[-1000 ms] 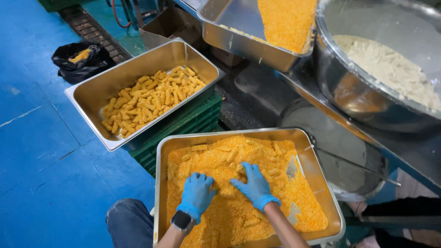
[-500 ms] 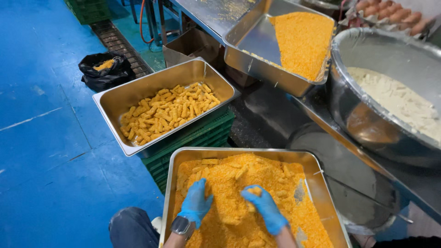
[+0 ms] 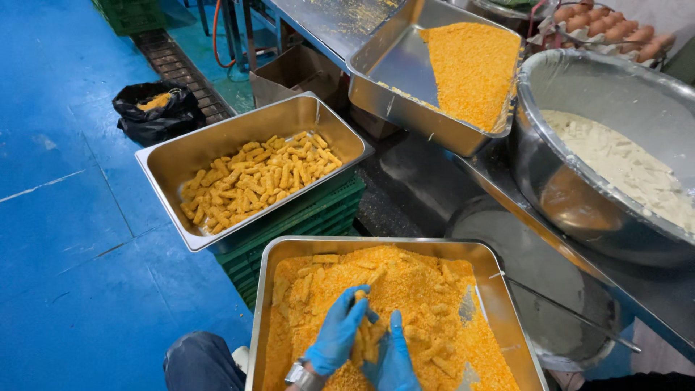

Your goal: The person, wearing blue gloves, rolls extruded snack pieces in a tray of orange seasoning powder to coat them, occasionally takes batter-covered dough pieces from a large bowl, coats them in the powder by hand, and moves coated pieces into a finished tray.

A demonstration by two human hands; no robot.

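cupping breaded sticks (image 3: 365, 340) between left hand (image 3: 338, 334) and right hand (image 3: 394, 358), steel tray (image 3: 499, 304) over blue floor (image 3: 65, 239)

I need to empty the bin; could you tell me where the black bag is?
In the head view, the black bag sits upper left on the blue floor, beside the tray of breaded sticks.

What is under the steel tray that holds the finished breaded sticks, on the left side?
The steel tray rests on stacked green plastic crates, which stand on the blue floor. The tray and the front tray cover the crate tops, so whatever is inside them cannot be seen.
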